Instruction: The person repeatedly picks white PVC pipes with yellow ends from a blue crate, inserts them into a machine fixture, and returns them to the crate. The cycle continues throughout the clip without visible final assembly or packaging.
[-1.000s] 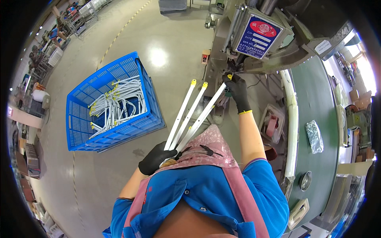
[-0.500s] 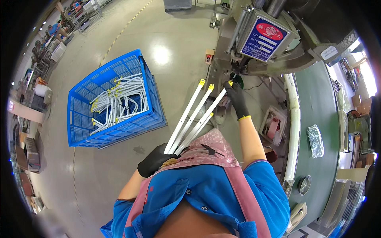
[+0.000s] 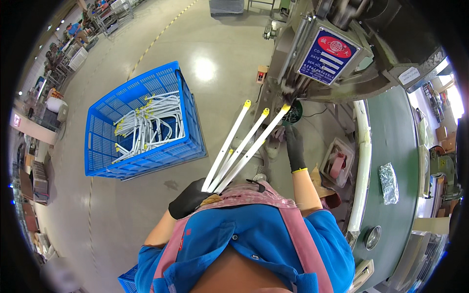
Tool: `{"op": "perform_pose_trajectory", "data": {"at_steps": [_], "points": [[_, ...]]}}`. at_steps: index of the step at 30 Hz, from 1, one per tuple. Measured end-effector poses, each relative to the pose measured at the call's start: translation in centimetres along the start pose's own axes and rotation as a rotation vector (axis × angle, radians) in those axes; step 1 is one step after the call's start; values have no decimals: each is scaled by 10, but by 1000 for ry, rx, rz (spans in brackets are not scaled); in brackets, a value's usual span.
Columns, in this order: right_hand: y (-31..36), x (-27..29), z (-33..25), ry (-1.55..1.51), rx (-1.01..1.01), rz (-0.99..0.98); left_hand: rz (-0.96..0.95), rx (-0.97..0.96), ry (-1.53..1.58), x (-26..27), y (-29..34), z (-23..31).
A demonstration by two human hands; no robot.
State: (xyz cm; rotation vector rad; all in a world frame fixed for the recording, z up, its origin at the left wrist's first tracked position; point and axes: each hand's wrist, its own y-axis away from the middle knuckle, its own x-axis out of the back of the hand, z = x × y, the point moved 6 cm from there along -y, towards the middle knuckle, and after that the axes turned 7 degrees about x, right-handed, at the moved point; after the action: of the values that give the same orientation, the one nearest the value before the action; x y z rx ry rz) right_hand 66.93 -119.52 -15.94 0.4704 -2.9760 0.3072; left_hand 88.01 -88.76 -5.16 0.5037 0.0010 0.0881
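In a black glove, my left hand point(image 3: 188, 198) is closed round the lower ends of several white tubes point(image 3: 238, 149) at my waist. The tubes fan out away from me, and each has a yellow end piece. The rightmost yellow end point(image 3: 285, 108) reaches under the head of a riveting-type machine point(image 3: 337, 49); whether it touches is not clear. My right hand point(image 3: 293, 142), also gloved in black, is off the tubes, just below a green bowl point(image 3: 293, 113) of small metal parts. Its fingertips are dark and hard to make out.
A blue crate point(image 3: 139, 168) at the left holds many bent white tubes with yellow ends. On the right runs a green table point(image 3: 391, 132) with a clear plastic bag point(image 3: 389, 183) and a round metal dish point(image 3: 373, 238). Below the machine stands a pale bin point(image 3: 342, 149).
My right hand has let go of the rightmost tube's yellow end and moved back toward me. That end now lies under the machine head. My left hand keeps its hold.
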Motion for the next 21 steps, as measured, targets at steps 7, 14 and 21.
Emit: {"op": "perform_pose_trajectory", "data": {"at_steps": [7, 14, 21], "points": [[29, 1, 25, -68, -161, -74, 83, 180, 304, -9, 8, -4], [36, -28, 57, 148, 83, -628, 356, 10, 399, -33, 37, 8], [80, -54, 38, 88, -74, -1187, 718, -248, 654, -81, 54, 26]]}}
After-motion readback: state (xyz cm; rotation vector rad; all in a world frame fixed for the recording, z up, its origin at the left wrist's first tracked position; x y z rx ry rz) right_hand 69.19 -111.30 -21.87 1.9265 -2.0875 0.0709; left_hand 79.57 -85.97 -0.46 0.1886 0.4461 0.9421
